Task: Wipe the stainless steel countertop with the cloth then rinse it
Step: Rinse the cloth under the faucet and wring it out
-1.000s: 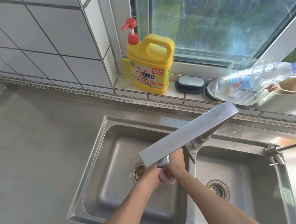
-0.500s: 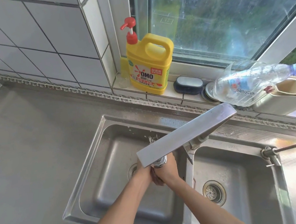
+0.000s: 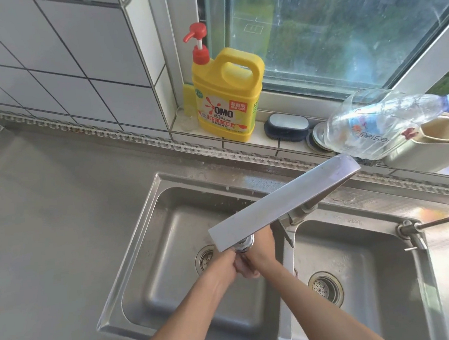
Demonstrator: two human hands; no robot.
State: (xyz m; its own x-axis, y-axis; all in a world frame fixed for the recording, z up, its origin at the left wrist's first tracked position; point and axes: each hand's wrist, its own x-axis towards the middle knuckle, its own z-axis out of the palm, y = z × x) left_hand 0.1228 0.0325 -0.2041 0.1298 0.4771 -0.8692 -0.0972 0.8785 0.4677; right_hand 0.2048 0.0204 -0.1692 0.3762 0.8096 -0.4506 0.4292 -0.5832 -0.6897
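A stainless steel countertop (image 3: 44, 230) is seen from above, filling the left side of the view and running back to a white tiled wall (image 3: 53, 55). A large window (image 3: 341, 24) is set above a tiled sill at the upper right.

A double sink (image 3: 152, 232) is sunk into the counter at centre and right, with a drain (image 3: 205, 259) in the left basin and a second strainer drain (image 3: 325, 288) in the right basin. A long flat faucet spout (image 3: 282, 205) is angled out from the divider over the left basin, its nozzle at the lower end.

On the sill, a yellow detergent jug (image 3: 228, 97) with a red pump is stood upright. Just to its right a dark soap dish (image 3: 286, 126) is placed, and beyond that a clear plastic bottle (image 3: 384, 122) with a blue cap is laid on its side, resting on a beige holder (image 3: 431, 145).

Two bare forearms are reached in from the bottom edge and are met directly beneath the faucet nozzle, over the left basin. The left hand (image 3: 222, 267) and the right hand (image 3: 260, 254) are pressed against each other, fingers curled inward. A small pale mass is glimpsed between them, but it cannot be told whether this is the cloth or only fingers; the cloth is not identifiable anywhere else. What either hand holds cannot be told.
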